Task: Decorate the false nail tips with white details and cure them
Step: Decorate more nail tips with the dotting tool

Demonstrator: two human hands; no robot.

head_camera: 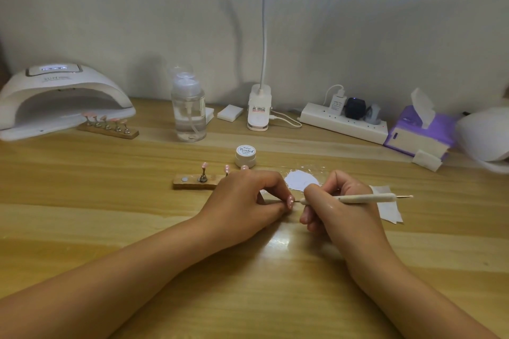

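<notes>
My left hand pinches a pink false nail tip on its small stand, low over the wooden table. My right hand grips a thin dotting pen like a pencil, and the pen's fine point touches the nail tip. Behind my left hand lies a wooden holder strip with pink nail tips on metal stands. A small white gel pot stands behind it. White gel sits on a palette patch. The curing lamp stands at the far left.
A second wooden strip with several pink tips lies at the lamp's mouth. A clear pump bottle, a clip lamp base, a power strip, a purple tissue pack and paper pieces line the back and right.
</notes>
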